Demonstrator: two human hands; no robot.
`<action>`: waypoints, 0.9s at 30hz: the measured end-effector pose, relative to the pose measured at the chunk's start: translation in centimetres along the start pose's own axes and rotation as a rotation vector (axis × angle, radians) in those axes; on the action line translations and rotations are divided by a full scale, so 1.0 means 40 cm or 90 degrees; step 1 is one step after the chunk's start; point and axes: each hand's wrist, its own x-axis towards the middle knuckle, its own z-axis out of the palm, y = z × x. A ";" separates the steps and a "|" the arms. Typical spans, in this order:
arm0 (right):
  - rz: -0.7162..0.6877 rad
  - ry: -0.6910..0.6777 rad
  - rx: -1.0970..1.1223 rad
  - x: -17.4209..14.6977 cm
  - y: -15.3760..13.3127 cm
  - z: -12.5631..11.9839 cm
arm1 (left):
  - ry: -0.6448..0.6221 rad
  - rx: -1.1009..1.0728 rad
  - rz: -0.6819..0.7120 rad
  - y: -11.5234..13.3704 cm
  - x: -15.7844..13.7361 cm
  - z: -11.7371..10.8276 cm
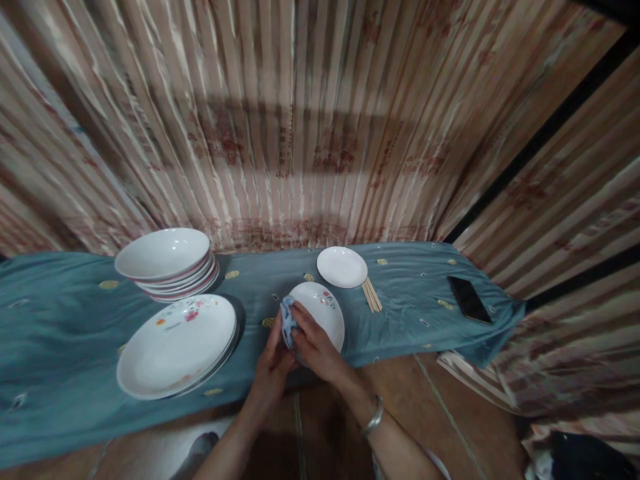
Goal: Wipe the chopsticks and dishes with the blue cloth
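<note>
A white plate point(327, 310) with small red and blue flowers is tilted up at the table's front edge. My left hand point(273, 357) is closed on the plate's lower left edge, its fingers partly hidden. My right hand point(316, 343), with a silver bangle at the wrist, is closed on a crumpled light blue cloth point(289, 320) and presses it against the plate's left rim. Just beyond lies a smaller-looking white plate point(342, 267) with a dark rim, and several wooden chopsticks point(371, 295) stick out from beside it.
To the left sit a stack of white bowls point(165, 253) with red rims and a pile of oval flowered plates point(180, 347). A black phone point(469, 299) lies at the right on the teal tablecloth point(410, 293). Behind the table hangs a patterned curtain point(300, 133).
</note>
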 end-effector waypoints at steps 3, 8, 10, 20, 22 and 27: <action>0.001 0.007 -0.071 0.006 0.029 -0.013 | -0.015 0.012 0.010 0.003 -0.007 0.008; -0.002 0.036 -0.181 0.014 0.095 -0.039 | -0.017 -0.002 -0.006 0.015 -0.015 0.014; 0.002 0.043 -0.227 0.011 0.117 -0.045 | -0.016 -0.009 -0.009 0.021 -0.014 0.015; 0.042 0.026 -0.352 -0.057 0.132 -0.067 | -0.001 -0.014 -0.032 0.027 -0.009 0.010; 0.062 0.012 -0.355 -0.073 0.118 -0.070 | 0.002 -0.018 -0.031 0.028 -0.008 0.011; 0.082 -0.042 -0.375 -0.105 0.062 -0.079 | 0.011 -0.031 -0.036 0.036 -0.006 0.018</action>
